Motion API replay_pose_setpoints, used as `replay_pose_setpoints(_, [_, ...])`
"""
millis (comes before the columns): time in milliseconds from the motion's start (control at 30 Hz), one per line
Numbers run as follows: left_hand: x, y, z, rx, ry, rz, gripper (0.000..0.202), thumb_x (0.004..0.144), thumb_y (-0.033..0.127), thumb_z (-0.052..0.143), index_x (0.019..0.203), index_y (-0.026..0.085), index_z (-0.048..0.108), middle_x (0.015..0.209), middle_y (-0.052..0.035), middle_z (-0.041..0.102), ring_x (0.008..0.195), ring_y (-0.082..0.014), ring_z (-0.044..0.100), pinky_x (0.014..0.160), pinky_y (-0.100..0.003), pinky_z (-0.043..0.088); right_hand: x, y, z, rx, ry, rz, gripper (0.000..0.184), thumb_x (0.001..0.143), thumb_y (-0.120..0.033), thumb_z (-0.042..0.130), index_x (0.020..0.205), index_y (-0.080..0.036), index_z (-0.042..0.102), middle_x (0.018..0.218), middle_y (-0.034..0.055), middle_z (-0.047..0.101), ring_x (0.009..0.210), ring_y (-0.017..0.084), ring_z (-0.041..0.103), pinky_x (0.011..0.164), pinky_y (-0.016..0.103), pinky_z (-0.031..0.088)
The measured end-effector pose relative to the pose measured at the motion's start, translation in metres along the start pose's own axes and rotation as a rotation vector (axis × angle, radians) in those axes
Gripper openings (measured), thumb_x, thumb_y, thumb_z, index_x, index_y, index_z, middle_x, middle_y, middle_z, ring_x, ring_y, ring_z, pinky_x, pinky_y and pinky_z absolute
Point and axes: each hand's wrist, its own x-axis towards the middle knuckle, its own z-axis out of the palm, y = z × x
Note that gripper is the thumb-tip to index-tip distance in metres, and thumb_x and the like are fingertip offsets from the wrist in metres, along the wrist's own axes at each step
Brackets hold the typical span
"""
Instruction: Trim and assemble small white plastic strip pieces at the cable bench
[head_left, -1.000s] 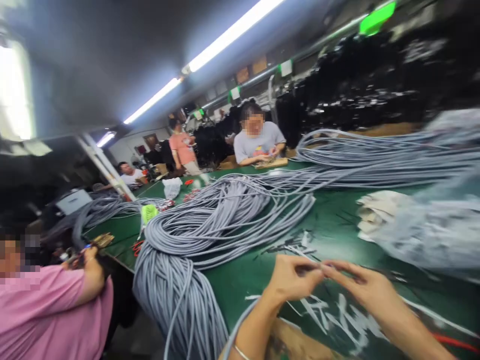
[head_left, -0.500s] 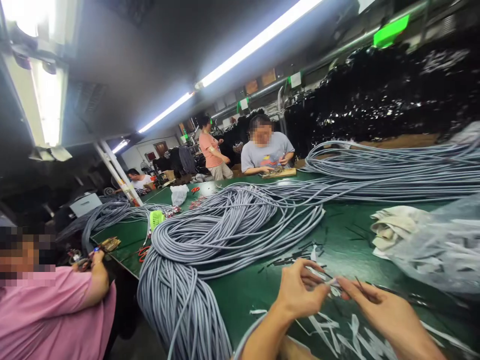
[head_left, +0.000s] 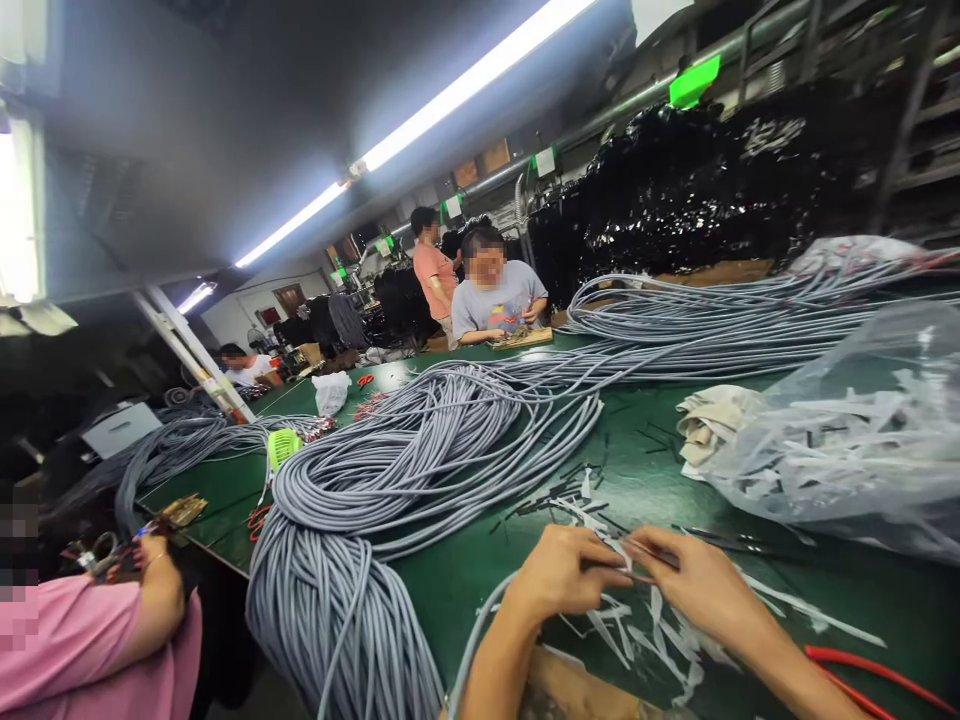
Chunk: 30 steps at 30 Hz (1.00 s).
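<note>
My left hand (head_left: 564, 573) and my right hand (head_left: 691, 583) meet over the green table (head_left: 480, 570), fingertips pinched together on the thin end of a grey cable (head_left: 480, 630) that runs down past my left wrist. Thin dark and reddish wires show between the fingers. White strips of stripped sheath (head_left: 637, 630) lie scattered under and around both hands. A big bundle of grey cables (head_left: 420, 460) lies just left of my left hand and hangs over the table edge.
A clear plastic bag of white scraps (head_left: 847, 440) and a folded cloth (head_left: 712, 425) lie at the right. A red cable (head_left: 870, 670) crosses bottom right. A person in pink (head_left: 90, 640) works at the left; other people sit at the far end.
The view swung and settled lower. My hands stay pinched together on the cable end, slightly nearer the table; the scrap bag is now sharp at the right.
</note>
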Motion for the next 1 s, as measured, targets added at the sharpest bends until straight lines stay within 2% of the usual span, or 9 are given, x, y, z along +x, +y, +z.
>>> replay_pose_setpoints(100, [0.002, 0.005, -0.001, -0.176, 0.034, -0.067, 0.017, 0.071, 0.025, 0.063, 0.077, 0.016, 0.076, 0.060, -0.0038, 0.060, 0.055, -0.0134, 0.046, 0.055, -0.023, 0.035, 0.006, -0.002, -0.005, 0.234, -0.031, 0.047, 0.045, 0.067, -0.061, 0.048, 0.047, -0.021, 0.057, 0.051, 0.0042, 0.062, 0.052, 0.019, 0.057, 0.050, 0.028, 0.046])
replay_pose_setpoints(200, [0.004, 0.007, -0.001, -0.386, 0.057, -0.185, 0.038, 0.072, 0.045, 0.059, 0.078, 0.010, 0.073, 0.055, -0.0012, 0.053, 0.049, -0.0092, 0.037, 0.049, -0.021, 0.029, 0.008, -0.007, -0.005, 0.357, 0.015, 0.048, 0.052, 0.061, -0.069, 0.054, 0.048, -0.019, 0.059, 0.053, 0.0053, 0.061, 0.054, 0.018, 0.056, 0.053, 0.027, 0.047])
replay_pose_setpoints(367, [0.006, 0.009, 0.000, -0.511, 0.028, -0.291, 0.054, 0.061, 0.063, 0.061, 0.064, 0.009, 0.065, 0.049, 0.0028, 0.044, 0.043, -0.0055, 0.030, 0.045, -0.021, 0.023, 0.002, -0.011, -0.001, 0.370, 0.108, 0.050, 0.061, 0.064, -0.071, 0.050, 0.086, -0.017, 0.067, 0.066, 0.0031, 0.060, 0.054, 0.014, 0.053, 0.046, 0.023, 0.043])
replay_pose_setpoints(433, [0.006, 0.010, 0.000, -0.508, 0.011, -0.293, 0.052, 0.060, 0.063, 0.061, 0.058, 0.011, 0.061, 0.047, 0.0035, 0.042, 0.042, -0.0053, 0.029, 0.044, -0.021, 0.021, -0.001, -0.011, -0.001, 0.274, 0.098, -0.031, 0.050, 0.070, -0.064, 0.052, 0.085, -0.018, 0.067, 0.062, 0.0006, 0.058, 0.045, 0.010, 0.047, 0.040, 0.022, 0.037])
replay_pose_setpoints(500, [0.006, 0.010, 0.000, -0.497, 0.020, -0.297, 0.049, 0.061, 0.061, 0.062, 0.056, 0.012, 0.061, 0.046, 0.0036, 0.041, 0.042, -0.0059, 0.029, 0.045, -0.021, 0.021, -0.004, -0.011, 0.000, 0.155, 0.138, -0.122, 0.042, 0.076, -0.056, 0.049, 0.065, -0.019, 0.065, 0.054, 0.0004, 0.056, 0.043, 0.010, 0.045, 0.043, 0.023, 0.037])
replay_pose_setpoints(600, [0.008, 0.011, -0.002, -0.448, 0.121, -0.292, 0.044, 0.063, 0.056, 0.062, 0.061, 0.012, 0.064, 0.048, 0.0028, 0.044, 0.045, -0.0072, 0.031, 0.047, -0.022, 0.024, -0.006, -0.009, 0.001, 0.081, 0.223, -0.153, 0.041, 0.080, -0.047, 0.046, 0.052, -0.020, 0.059, 0.051, 0.0030, 0.056, 0.049, 0.014, 0.050, 0.051, 0.025, 0.040])
replay_pose_setpoints(700, [0.009, 0.010, -0.005, -0.424, 0.172, -0.293, 0.046, 0.065, 0.057, 0.060, 0.064, 0.011, 0.065, 0.049, 0.0026, 0.044, 0.044, -0.0070, 0.030, 0.046, -0.022, 0.023, -0.005, -0.006, 0.001, 0.077, 0.264, -0.110, 0.035, 0.081, -0.042, 0.044, 0.062, -0.020, 0.062, 0.058, 0.0042, 0.060, 0.052, 0.014, 0.053, 0.052, 0.025, 0.042])
replay_pose_setpoints(867, [0.007, 0.008, -0.005, -0.448, 0.043, -0.290, 0.051, 0.064, 0.062, 0.057, 0.054, 0.012, 0.057, 0.045, 0.0038, 0.039, 0.040, -0.0051, 0.027, 0.042, -0.021, 0.020, -0.002, -0.009, 0.001, 0.160, 0.133, -0.080, 0.037, 0.078, -0.046, 0.048, 0.097, -0.018, 0.064, 0.075, 0.0036, 0.065, 0.053, 0.013, 0.056, 0.044, 0.022, 0.041])
replay_pose_setpoints(1000, [0.006, 0.009, -0.005, -0.408, 0.016, -0.260, 0.043, 0.069, 0.053, 0.057, 0.053, 0.013, 0.057, 0.045, 0.0039, 0.040, 0.039, -0.0055, 0.029, 0.042, -0.021, 0.022, -0.002, -0.012, 0.002, 0.087, 0.087, -0.155, 0.039, 0.081, -0.049, 0.043, 0.064, -0.020, 0.063, 0.060, 0.0032, 0.062, 0.055, 0.014, 0.056, 0.050, 0.023, 0.041])
